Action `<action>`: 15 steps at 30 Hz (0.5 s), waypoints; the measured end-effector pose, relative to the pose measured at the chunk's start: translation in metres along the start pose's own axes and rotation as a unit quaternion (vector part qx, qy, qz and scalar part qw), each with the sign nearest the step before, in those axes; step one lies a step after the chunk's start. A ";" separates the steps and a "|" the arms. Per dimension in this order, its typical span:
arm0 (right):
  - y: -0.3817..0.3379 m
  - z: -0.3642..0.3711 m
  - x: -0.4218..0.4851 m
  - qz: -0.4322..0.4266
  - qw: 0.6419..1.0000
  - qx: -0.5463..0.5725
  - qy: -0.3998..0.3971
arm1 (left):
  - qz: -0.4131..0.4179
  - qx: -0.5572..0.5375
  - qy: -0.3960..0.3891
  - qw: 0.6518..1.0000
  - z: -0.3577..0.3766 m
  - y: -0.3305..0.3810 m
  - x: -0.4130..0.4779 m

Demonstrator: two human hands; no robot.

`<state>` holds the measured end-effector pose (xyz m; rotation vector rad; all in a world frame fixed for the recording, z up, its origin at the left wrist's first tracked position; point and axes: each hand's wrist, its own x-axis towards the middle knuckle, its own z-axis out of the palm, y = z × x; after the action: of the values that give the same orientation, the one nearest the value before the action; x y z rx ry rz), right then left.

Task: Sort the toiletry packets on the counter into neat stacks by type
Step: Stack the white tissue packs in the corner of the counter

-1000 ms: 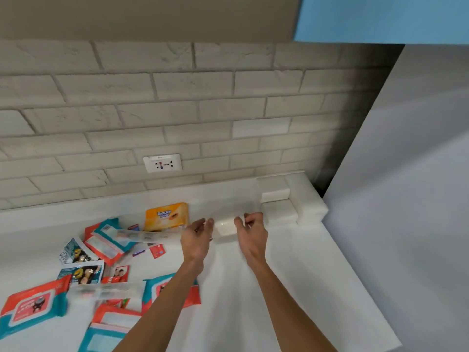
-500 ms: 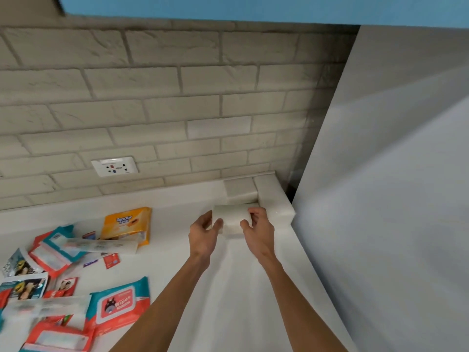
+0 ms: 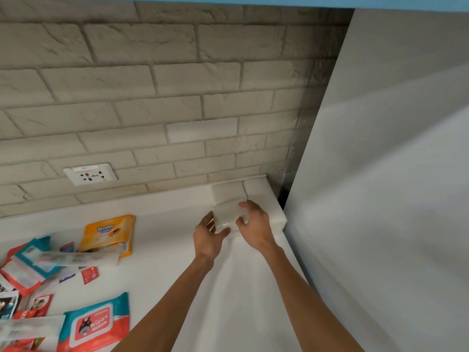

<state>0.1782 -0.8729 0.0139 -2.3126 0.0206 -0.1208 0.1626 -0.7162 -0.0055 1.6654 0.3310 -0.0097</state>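
Where: white tissue packet (image 3: pixel 226 215) over the white stack (image 3: pixel 265 199) in the counter (image 3: pixel 165 240) corner
Left hand (image 3: pixel 207 238): pinches its left edge
Right hand (image 3: pixel 256 226): grips its right edge
Placing: lower flat, square edges before release

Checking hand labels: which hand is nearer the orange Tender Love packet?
Left. The left hand grips the white tissue packet at its near-left corner, to the right of the orange Tender Love packet. The right hand holds the white packet's right side, even farther away.
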 end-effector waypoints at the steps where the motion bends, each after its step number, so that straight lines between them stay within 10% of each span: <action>1: 0.002 0.001 0.002 -0.001 1.000 -0.003 -0.005 | 0.003 0.005 0.000 1.000 0.001 -0.002 0.002; 15: 0.032 0.009 0.013 -0.007 1.000 -0.014 -0.013 | 0.033 0.066 0.032 0.997 0.021 -0.028 0.013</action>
<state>0.1926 -0.8886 -0.0147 -2.3415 -0.0061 -0.0987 0.1726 -0.7318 -0.0381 1.8091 0.3300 0.0732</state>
